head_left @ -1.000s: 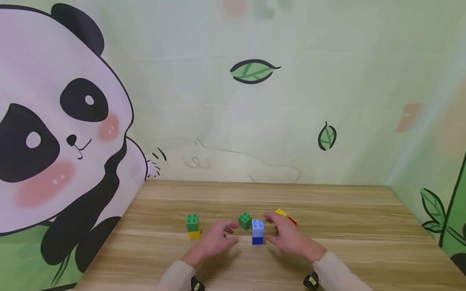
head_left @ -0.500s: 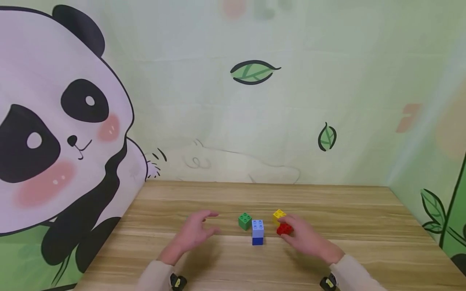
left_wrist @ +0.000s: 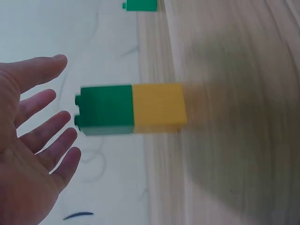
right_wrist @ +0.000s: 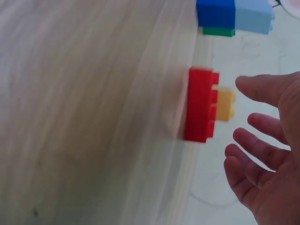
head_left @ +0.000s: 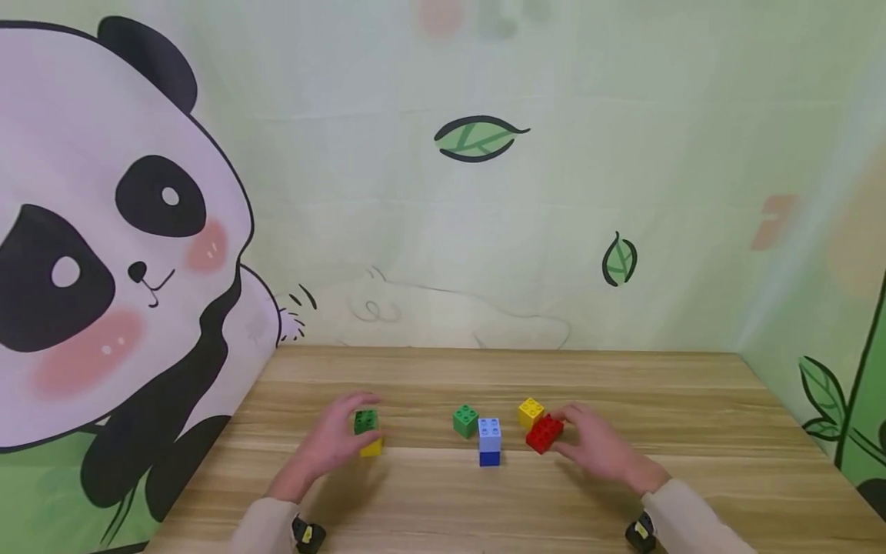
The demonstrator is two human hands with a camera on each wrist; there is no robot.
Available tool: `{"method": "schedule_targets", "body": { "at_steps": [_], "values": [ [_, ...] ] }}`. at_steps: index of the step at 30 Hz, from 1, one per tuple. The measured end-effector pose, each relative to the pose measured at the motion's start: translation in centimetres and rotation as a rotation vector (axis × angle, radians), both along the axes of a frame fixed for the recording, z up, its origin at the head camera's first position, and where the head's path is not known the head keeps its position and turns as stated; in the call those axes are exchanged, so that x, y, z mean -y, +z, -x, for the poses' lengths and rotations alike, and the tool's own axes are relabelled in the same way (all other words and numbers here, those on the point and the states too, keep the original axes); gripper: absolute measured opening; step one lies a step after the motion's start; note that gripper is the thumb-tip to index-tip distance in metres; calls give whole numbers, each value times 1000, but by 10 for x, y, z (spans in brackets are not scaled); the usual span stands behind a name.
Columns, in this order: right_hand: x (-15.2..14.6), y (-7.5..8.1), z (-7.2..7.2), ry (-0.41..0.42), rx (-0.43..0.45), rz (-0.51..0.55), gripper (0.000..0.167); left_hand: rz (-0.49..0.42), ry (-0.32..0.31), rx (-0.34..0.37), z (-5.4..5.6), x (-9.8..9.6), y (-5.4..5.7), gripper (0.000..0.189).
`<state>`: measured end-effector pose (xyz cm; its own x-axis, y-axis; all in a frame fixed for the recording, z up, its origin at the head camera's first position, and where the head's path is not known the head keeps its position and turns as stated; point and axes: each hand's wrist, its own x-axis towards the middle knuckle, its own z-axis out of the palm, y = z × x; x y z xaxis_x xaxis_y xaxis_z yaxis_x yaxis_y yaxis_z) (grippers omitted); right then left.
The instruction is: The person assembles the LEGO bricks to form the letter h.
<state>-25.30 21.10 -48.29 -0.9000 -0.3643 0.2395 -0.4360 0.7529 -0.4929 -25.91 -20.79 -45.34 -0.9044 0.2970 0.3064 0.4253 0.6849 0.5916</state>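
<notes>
My left hand (head_left: 334, 435), fingers spread, is nearest a stack of a green toy brick (head_left: 365, 418) on a yellow brick (left_wrist: 159, 108). Its thumb covers part of the stack in the head view; the left wrist view shows a gap between hand and stack. To the right, my right hand (head_left: 601, 448) hovers beside a long, low red brick (head_left: 544, 433), thumb and fingers apart. The right wrist view shows no contact with the red brick. Just behind it sits a yellow brick (head_left: 531, 412).
A light blue brick (head_left: 489, 435) stands on a dark blue brick (head_left: 489, 458) mid-table, with a single green brick (head_left: 466, 421) close behind it. The wooden table (head_left: 443, 508) meets a printed backdrop (head_left: 388, 192) at its far edge.
The left hand has moved left, from beside the blue stack to the green-and-yellow one. My right hand has shifted right, and the red brick shows more fully.
</notes>
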Motion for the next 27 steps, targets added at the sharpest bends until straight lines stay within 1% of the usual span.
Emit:
{"method": "schedule_targets", "body": {
  "at_steps": [3,6,10,13,17,27],
  "values": [
    [-3,-3,4,-27,45,-5,45,-13,17,28,-1,4,-1,52],
    [-6,-5,6,-42,70,-28,51,-23,40,69,-1,7,-4,57],
    [-5,-9,10,-46,75,-62,58,-53,59,124,0,9,-8,61],
    [-3,-11,13,-52,83,-73,62,-70,58,136,1,10,-12,63],
    [1,-10,15,-67,126,-74,65,-84,61,135,3,10,-16,62],
    [10,-11,19,-108,202,-93,70,-122,84,163,4,7,-19,58]
  ]
}}
